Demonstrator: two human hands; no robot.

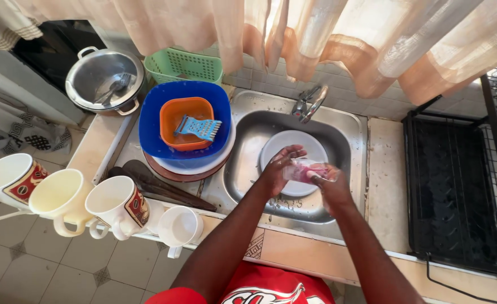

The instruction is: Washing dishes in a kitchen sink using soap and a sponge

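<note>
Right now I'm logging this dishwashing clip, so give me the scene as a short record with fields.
setting: steel sink set in a tiled counter, tap at the back
left hand: on a clear glass held over the sink
right hand: on the same glass, a pink cloth or sponge showing through it
in sink: white plate under the hands
left of sink: blue bowl holding an orange bowl and a blue grater
counter edge: four mugs
far left: steel pot, green basket
right: black dish rack
</note>
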